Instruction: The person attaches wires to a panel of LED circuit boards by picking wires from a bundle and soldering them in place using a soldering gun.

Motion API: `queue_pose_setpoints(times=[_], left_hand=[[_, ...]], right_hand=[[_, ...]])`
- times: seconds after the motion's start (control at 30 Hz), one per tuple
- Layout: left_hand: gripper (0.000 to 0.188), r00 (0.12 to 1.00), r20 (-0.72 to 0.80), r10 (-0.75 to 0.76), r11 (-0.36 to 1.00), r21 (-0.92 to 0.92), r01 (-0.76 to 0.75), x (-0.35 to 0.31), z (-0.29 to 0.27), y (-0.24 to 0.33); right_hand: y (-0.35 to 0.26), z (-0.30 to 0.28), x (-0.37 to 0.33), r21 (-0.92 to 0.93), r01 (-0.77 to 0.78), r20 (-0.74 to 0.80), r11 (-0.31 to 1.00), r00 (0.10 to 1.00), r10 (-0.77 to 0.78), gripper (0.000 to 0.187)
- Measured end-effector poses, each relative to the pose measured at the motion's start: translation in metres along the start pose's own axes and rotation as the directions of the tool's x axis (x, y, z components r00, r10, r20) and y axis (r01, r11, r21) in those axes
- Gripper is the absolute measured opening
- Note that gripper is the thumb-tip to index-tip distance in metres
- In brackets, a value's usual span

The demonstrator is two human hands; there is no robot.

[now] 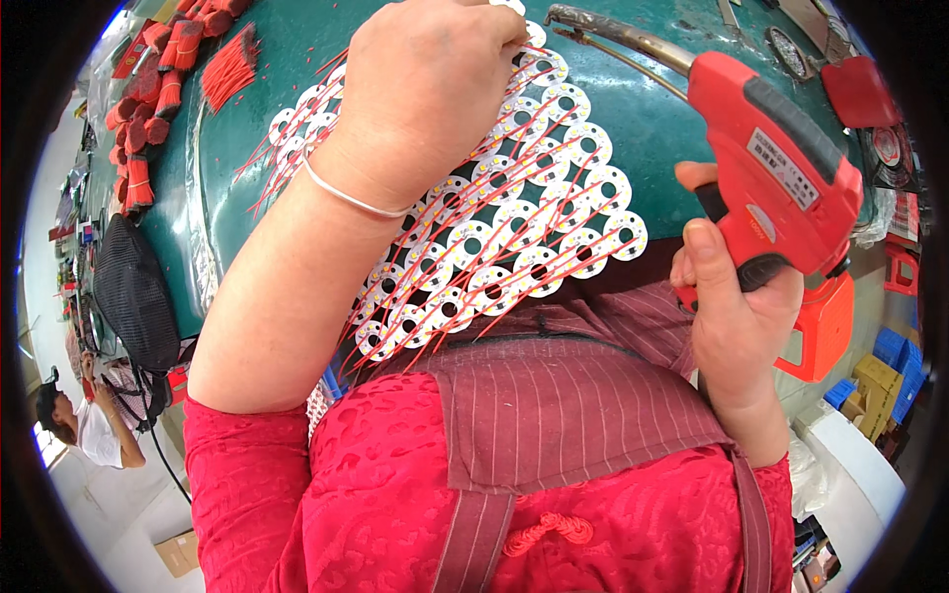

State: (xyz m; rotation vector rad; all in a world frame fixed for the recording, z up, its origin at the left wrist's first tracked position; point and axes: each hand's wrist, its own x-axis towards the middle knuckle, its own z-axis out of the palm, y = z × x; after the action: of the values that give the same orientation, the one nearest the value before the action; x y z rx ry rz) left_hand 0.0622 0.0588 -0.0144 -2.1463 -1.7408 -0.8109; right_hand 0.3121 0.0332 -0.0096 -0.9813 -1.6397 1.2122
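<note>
A red soldering gun (729,114) is gripped in my right hand (739,321), its metal tip pointing up and left. The tip hovers beside the far end of a panel of round white circuit boards (516,225), which have centre holes and small yellow chips. Thin red wires (494,272) lie slantwise across the boards. My left hand (425,84) reaches over the panel and covers part of it. Its fingers are pinched together by the far boards, close to the soldering tip; whatever they hold is hidden.
The boards lie on a green table (652,158). Bundles of red wire (178,49) line its far left, with a loose wire bunch (229,69) nearby. A black mesh object (136,292) hangs at the left edge. Red stools (825,331) stand right; another person (94,425) is far left.
</note>
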Motion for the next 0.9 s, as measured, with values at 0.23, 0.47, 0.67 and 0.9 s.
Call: queue_pose_setpoints(times=[0.23, 0.47, 0.67, 0.9], left_hand=[[0.002, 0.999, -0.008, -0.044, 0.993, -0.112, 0.043, -0.001, 0.003, -0.003], [0.012, 0.982, -0.188, -0.035, 0.949, -0.314, -0.026, 0.003, -0.002, -0.003], [0.013, 0.915, -0.403, -0.032, 0.895, -0.420, -0.154, 0.011, -0.001, -0.015], [0.006, 0.968, -0.194, -0.160, 0.904, -0.423, 0.064, 0.005, 0.002, -0.021]], right_hand=[[0.000, 0.000, 0.000, -0.005, 0.012, -0.014, 1.000, 1.000, -0.012, 0.018], [0.002, -0.003, 0.000, 0.013, 0.021, -0.014, 1.000, 1.000, -0.021, 0.021], [0.002, -0.003, 0.000, 0.023, 0.022, -0.030, 1.000, 0.999, -0.021, 0.027], [-0.002, -0.004, 0.001, 0.043, 0.041, -0.016, 0.998, 0.999, -0.040, 0.030]])
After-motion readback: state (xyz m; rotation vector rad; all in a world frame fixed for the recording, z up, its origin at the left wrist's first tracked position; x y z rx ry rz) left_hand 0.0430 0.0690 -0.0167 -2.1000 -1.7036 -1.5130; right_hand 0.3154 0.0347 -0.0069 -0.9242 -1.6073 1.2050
